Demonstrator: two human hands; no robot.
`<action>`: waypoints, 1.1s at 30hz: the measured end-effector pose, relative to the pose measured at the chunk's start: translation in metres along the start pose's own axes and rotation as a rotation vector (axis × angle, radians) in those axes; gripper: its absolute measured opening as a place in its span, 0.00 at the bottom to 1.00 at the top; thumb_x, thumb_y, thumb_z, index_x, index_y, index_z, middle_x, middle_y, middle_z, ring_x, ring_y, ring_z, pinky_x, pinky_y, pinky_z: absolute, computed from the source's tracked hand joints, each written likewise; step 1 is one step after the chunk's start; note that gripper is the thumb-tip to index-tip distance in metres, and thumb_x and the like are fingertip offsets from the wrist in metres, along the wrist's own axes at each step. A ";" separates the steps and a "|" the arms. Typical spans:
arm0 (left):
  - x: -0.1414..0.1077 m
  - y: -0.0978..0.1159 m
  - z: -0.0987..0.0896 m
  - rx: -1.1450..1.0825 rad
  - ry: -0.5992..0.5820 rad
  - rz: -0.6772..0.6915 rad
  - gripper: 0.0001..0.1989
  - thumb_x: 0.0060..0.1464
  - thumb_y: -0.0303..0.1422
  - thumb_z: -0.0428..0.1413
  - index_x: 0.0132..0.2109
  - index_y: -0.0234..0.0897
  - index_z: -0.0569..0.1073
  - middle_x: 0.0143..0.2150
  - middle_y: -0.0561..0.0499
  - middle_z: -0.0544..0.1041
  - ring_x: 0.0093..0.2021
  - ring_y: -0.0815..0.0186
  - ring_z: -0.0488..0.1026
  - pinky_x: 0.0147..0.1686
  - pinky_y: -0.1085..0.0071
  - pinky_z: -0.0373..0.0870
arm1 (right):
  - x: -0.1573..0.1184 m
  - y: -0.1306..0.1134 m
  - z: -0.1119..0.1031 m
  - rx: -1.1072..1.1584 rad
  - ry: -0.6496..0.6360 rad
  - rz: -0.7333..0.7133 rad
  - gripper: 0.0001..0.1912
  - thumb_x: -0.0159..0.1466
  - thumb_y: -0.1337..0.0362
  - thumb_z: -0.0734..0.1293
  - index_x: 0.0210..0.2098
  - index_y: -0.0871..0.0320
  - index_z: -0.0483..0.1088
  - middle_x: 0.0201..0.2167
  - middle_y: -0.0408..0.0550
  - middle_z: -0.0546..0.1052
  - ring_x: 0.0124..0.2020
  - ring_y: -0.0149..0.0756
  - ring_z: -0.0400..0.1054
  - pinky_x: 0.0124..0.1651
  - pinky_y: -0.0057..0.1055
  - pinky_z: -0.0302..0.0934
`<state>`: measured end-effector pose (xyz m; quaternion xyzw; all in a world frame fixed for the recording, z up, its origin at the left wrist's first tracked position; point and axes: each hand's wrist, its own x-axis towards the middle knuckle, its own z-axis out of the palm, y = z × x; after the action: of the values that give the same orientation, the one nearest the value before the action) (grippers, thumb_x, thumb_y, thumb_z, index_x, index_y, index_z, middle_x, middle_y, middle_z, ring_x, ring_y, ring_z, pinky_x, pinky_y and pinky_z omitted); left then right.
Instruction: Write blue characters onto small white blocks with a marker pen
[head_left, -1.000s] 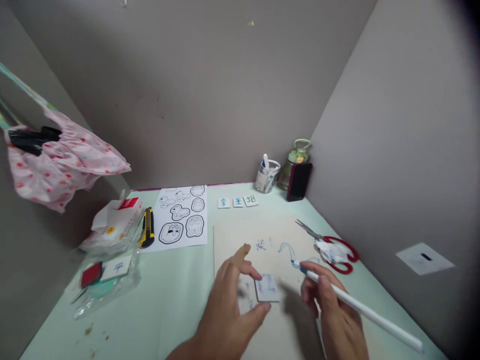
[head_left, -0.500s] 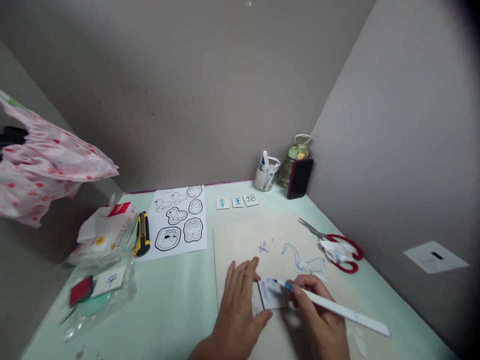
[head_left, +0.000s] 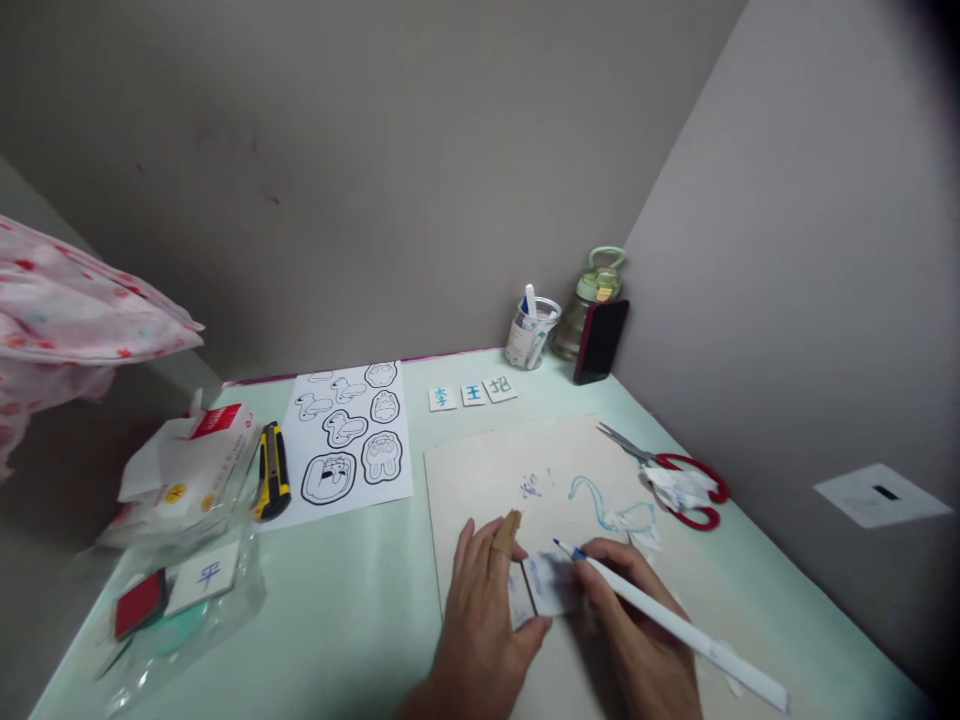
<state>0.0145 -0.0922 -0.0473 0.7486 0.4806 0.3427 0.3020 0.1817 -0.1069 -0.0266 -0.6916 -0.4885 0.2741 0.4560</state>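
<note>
My right hand [head_left: 637, 620] is closed round a white felt-tip pen [head_left: 686, 630] with a blue collar. The pen's dark blue tip points at the top edge of a small white square piece [head_left: 551, 585] marked with faint blue strokes. My left hand [head_left: 484, 620], brown tape round one finger, steadies another small white piece [head_left: 520, 595] between thumb and fingers; it lies against the first. Most of that piece is hidden under the hand. Both pieces rest on a beige board [head_left: 480, 465] bearing blue scribbles and a swan-like outline.
Red-handled scissors [head_left: 686, 490] with crumpled tissue lie right of the board. Behind are a pen cup [head_left: 531, 335], a green bottle [head_left: 574, 325], a phone [head_left: 602, 340] and lettered squares [head_left: 472, 394]. At left are a printed sheet [head_left: 352, 450], a utility knife [head_left: 272, 472] and a tissue pack [head_left: 187, 470].
The pen tip has shifted slightly up and right, from over the marked square to its top edge. The left hand keeps its place on the pieces. The whole view has shifted slightly.
</note>
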 end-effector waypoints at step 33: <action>0.001 0.000 0.002 -0.037 0.026 -0.020 0.49 0.44 0.18 0.61 0.69 0.41 0.49 0.54 0.47 0.71 0.58 0.56 0.69 0.71 0.40 0.44 | 0.004 0.017 0.005 -0.103 -0.004 -0.240 0.15 0.64 0.50 0.67 0.40 0.54 0.77 0.33 0.48 0.83 0.30 0.40 0.78 0.34 0.30 0.73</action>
<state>0.0164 -0.0921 -0.0479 0.7337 0.4852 0.3581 0.3131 0.1866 -0.1037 -0.0439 -0.6503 -0.5819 0.1935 0.4483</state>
